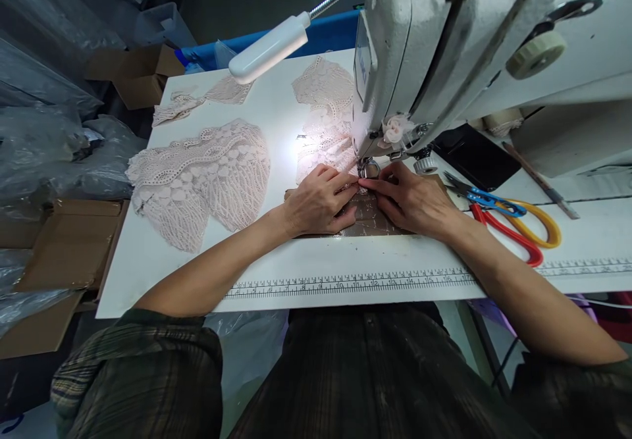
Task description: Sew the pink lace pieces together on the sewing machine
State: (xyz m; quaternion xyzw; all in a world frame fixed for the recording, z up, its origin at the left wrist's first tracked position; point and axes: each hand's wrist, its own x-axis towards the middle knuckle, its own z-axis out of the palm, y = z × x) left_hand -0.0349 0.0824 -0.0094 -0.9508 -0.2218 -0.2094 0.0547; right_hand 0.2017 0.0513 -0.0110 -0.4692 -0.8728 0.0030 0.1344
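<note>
Pale pink lace fabric [328,123] runs under the presser foot [368,168] of a white sewing machine [390,51]. Just left of the foot, my left hand [323,202] is closed on the lace edge, its fingertips pressed down by the foot and its thumb bent beneath. My right hand [412,199] pinches the near edge of the lace between thumb and forefinger, right in front of the foot. The fingertips of both hands almost meet there. Beneath them lies a brownish, shiny plate [368,218]. The fingers cover most of the pinched edge.
More lace pieces [207,176] lie on the white table [276,261] at left. A lamp [269,47] hangs over it. Right of my hand are blue snips [494,201], red-and-yellow scissors [523,228] and a black phone [476,156]. A ruler strip [345,285] lines the front edge.
</note>
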